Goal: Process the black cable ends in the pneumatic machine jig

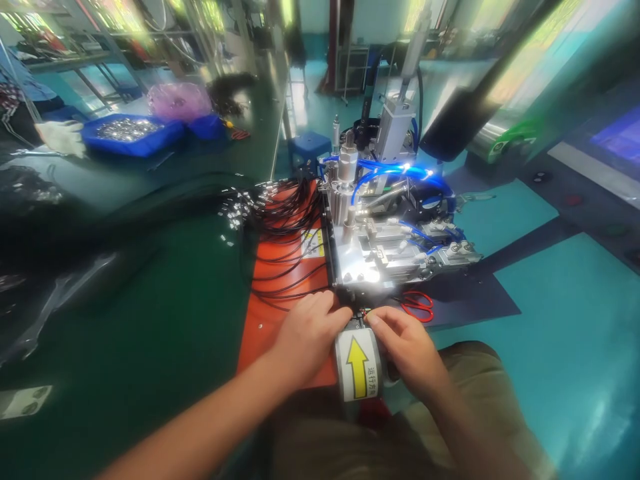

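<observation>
Because the pneumatic machine [387, 245] stood just beyond the separated left hand [313, 327] and right hand [407, 341], unexpected actuation could have pinched either; their grip was unclear.

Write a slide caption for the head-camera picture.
Left hand and right hand close together near a yellow arrow, before a metal machine; black cables lie across an orange surface.

1 head-worn view, forward and downward, close above left hand [311, 333] and right hand [409, 343]
</observation>
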### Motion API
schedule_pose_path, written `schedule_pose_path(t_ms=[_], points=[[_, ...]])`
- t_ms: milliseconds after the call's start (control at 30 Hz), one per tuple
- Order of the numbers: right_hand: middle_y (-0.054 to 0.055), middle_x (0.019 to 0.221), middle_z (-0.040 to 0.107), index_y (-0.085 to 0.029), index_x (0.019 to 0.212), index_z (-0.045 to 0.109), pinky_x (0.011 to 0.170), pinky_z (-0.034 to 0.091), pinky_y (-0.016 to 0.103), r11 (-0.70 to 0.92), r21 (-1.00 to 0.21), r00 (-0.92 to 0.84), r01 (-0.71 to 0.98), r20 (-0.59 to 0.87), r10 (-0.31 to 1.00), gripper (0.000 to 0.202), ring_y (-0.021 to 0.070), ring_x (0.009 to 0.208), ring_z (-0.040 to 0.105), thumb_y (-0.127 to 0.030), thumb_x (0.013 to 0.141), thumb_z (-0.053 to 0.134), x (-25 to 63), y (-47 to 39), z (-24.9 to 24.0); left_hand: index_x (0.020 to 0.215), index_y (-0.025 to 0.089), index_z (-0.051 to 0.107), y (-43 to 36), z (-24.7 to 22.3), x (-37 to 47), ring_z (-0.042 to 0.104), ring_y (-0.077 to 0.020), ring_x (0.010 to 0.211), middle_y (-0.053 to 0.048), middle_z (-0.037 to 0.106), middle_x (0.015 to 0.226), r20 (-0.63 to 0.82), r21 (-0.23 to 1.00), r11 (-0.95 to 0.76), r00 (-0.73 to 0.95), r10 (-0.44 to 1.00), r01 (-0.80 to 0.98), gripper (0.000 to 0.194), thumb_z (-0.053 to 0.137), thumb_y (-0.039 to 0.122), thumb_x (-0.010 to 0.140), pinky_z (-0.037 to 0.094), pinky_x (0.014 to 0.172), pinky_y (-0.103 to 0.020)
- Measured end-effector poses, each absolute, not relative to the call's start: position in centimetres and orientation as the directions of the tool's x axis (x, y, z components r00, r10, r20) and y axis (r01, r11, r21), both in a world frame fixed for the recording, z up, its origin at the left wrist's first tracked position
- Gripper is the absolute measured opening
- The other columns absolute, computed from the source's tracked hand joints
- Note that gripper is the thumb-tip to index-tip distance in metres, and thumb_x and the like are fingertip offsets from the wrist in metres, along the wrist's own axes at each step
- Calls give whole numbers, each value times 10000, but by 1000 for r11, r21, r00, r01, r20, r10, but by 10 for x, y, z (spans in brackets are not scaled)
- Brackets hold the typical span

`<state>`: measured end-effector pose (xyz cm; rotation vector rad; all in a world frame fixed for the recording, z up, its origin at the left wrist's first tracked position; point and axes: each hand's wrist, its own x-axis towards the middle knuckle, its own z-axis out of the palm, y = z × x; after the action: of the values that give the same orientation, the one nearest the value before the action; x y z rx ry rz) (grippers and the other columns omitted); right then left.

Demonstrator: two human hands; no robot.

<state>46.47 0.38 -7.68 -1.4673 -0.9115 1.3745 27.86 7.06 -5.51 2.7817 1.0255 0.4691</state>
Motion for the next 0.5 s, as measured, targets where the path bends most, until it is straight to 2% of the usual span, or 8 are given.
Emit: schedule_pose_path(t_ms=[133, 333, 500], points=[[-28, 637, 500, -166, 807, 642, 482, 317, 224, -320, -946, 149, -53, -324, 934, 354, 117, 553, 393, -516, 849, 677, 462, 8, -72, 949, 199, 689, 71, -56, 278, 509, -192, 779, -52, 574, 854, 245, 234, -759, 718, 651, 608, 183, 515, 145, 931, 394, 676, -312], [33, 771, 643, -180, 843, 652, 584, 423, 270, -237, -949, 238, 205, -187, 953, 345, 185, 674, 556, -513, 906, 587, 462, 10, -75, 952, 207, 686, 70, -57, 278, 503, -183, 764, -46, 565, 843, 247, 234, -755, 713, 656, 613, 193, 509, 134, 928, 392, 663, -305], [26, 750, 653, -207, 812, 621, 585, 422, 278, -205, -900, 264, 385, -106, 959, 300, 207, 706, 595, -468, 936, 537, 460, 10, -73, 934, 202, 682, 70, -55, 278, 496, -183, 754, -47, 560, 825, 289, 235, -769, 713, 639, 594, 218, 478, 126, 936, 394, 652, -302]])
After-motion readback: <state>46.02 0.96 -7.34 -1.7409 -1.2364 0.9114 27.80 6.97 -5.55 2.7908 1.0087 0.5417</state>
